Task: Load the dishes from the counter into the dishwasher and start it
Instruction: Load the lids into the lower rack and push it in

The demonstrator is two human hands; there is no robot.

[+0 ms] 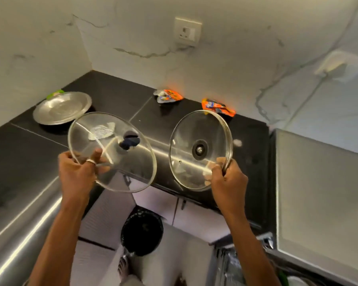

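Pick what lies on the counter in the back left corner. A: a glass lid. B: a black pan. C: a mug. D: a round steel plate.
D: the round steel plate rests on the dark counter near the corner walls.

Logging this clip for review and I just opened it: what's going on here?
A person stands at a black counter and holds two glass lids in the air, one in each hand. The left hand grips the rim of the left glass lid. The right hand grips the rim of the right glass lid. A steel plate, one orange wrapper and a second orange wrapper lie on the counter behind them. Neither lid is loaded yet.
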